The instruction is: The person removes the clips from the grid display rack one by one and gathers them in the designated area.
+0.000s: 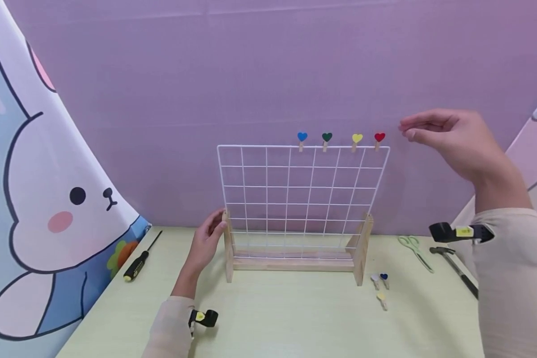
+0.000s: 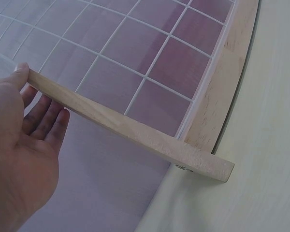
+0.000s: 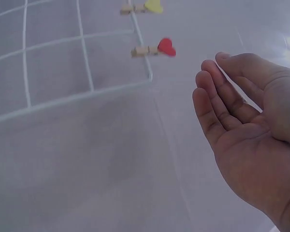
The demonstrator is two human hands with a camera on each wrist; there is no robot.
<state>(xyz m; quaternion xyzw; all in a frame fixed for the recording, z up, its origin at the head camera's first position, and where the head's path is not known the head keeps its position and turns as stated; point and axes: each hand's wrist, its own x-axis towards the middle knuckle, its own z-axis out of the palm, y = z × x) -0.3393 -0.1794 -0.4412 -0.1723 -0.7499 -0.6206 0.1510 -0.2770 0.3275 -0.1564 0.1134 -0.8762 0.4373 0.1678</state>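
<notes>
A white wire grid panel (image 1: 259, 146) stands upright in a wooden stand (image 1: 295, 265). My left hand (image 1: 208, 238) holds the stand's left upright (image 2: 106, 116) near its top, thumb on one side and fingers on the other. Along the right half of the grid's top wire sit heart clothespins: blue (image 1: 302, 136), green (image 1: 326, 136), yellow (image 1: 357, 138) and red (image 1: 379, 136). To the right of the red clothespin (image 3: 166, 47), and apart from it, my right hand (image 1: 461, 139) is raised with nothing in its loosely bent fingers.
Right of the stand lie a white clothespin (image 1: 375, 279), a dark blue one (image 1: 384, 278) and a pale yellow one (image 1: 382, 299). Farther right are green scissors (image 1: 413, 248) and a hammer (image 1: 458, 271). A screwdriver (image 1: 136, 266) lies at the table's left edge.
</notes>
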